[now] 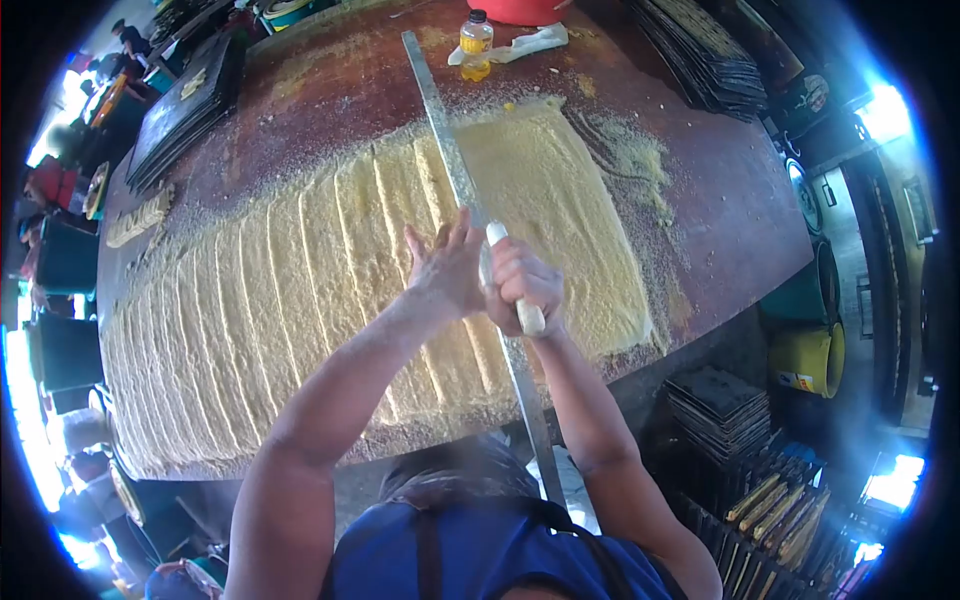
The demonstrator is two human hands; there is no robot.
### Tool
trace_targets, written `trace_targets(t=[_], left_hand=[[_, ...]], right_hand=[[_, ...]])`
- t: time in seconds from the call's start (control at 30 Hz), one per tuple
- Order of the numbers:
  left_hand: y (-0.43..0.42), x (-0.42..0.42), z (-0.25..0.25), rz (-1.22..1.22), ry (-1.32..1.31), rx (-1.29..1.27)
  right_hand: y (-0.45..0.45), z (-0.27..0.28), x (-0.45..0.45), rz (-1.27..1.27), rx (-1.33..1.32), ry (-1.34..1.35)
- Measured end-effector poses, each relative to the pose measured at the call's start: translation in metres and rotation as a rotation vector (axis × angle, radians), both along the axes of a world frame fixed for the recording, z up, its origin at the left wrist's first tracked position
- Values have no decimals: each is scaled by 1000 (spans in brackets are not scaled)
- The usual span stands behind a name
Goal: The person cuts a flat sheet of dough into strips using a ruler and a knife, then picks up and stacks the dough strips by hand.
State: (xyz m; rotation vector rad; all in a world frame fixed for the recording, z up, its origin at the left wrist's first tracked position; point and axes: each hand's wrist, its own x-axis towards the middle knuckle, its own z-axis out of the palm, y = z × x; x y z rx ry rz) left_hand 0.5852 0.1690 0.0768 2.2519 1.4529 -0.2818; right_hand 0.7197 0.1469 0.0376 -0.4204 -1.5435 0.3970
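Observation:
A wide sheet of pale yellow, crumb-dusted dough (330, 240) covers much of the table, with long parallel lines across its left part. Lying across it, from the far side to past the near table edge, is a long narrow metal blade (440, 120). My right hand (527, 280) is wrapped around a thick white handle (531, 318) at the blade's middle. My left hand (447, 268) is spread just left of the blade, its fingertips by the blade's edge; whether they press on the dough I cannot tell. To the blade's right the dough surface has no lines.
Beyond the dough stand a bottle of yellow liquid (476, 50), a white cloth (525, 45) and a red basin (515, 10). Stacked dark trays (700, 55) sit at the far right, more trays (185, 100) far left. A yellow bucket (820, 360) is right of the table.

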Motion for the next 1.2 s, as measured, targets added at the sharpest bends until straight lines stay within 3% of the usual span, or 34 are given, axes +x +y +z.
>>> trace_targets(t=[0.33, 0.63, 0.77, 0.8, 0.87, 0.93, 1.0, 1.03, 1.1, 1.2], left_hand=[[-8, 13, 11, 15, 106, 26], [-25, 30, 13, 85, 198, 152], [4, 13, -48, 134, -4, 53], [15, 4, -72, 120, -208, -71], [22, 3, -94, 97, -413, -183], [5, 22, -92, 222, -354, -102], [-39, 49, -58, 382, -228, 47], [-58, 57, -43, 498, -114, 162], [-57, 59, -59, 523, -140, 210], [-61, 61, -56, 533, -167, 247]], right_hand=[[-191, -16, 35, -26, -39, 42], [-393, 13, 68, -81, -244, 7], [-454, 30, 90, -47, -246, 77], [-462, 37, 99, -44, -225, 72], [-477, 51, 115, -44, -419, 193], [-495, 29, 122, -258, -842, 176], [-495, 20, 116, -384, -1164, -53], [-490, 12, 111, -385, -1148, -254], [-481, 12, 99, -400, -1164, -608], [-473, -16, 94, -340, -1161, -544]])
